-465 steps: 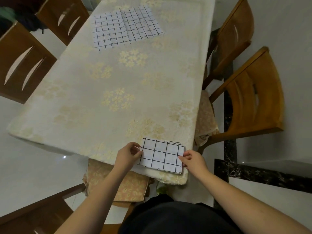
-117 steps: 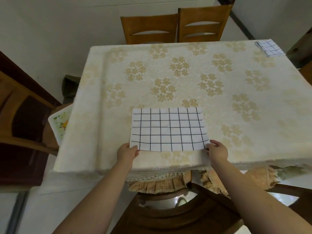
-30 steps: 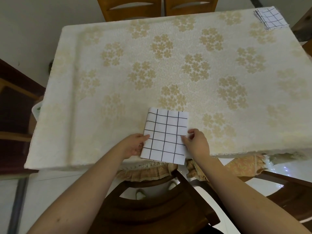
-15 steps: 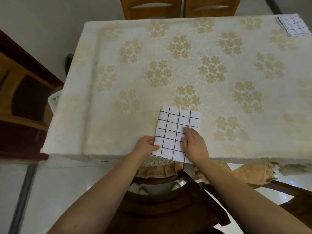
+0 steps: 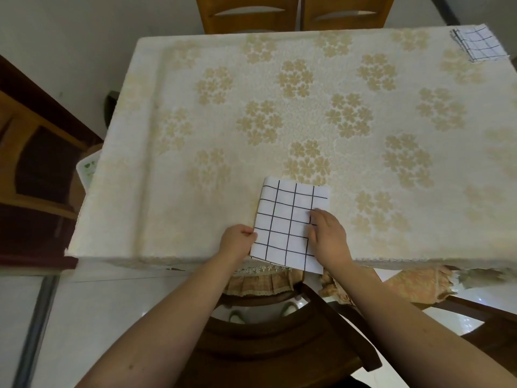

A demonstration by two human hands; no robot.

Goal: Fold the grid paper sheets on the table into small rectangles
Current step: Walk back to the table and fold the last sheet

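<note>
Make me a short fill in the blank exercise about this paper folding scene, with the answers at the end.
1. The folded grid paper hangs slightly over the table's ____ edge.
2. The right hand lies ____ on that paper.
3. The left hand pinches the paper's ____ edge.
4. The finished stack sits at the table's far ____ corner.

Answers: near; flat; left; right

Table (image 5: 195,191), folded paper (image 5: 285,219), stack (image 5: 478,46).

Place: likely a home dining room
Signs: table (image 5: 195,135) with floral cloth; 2 wooden chairs (image 5: 296,12); tiled floor (image 5: 98,309)
</note>
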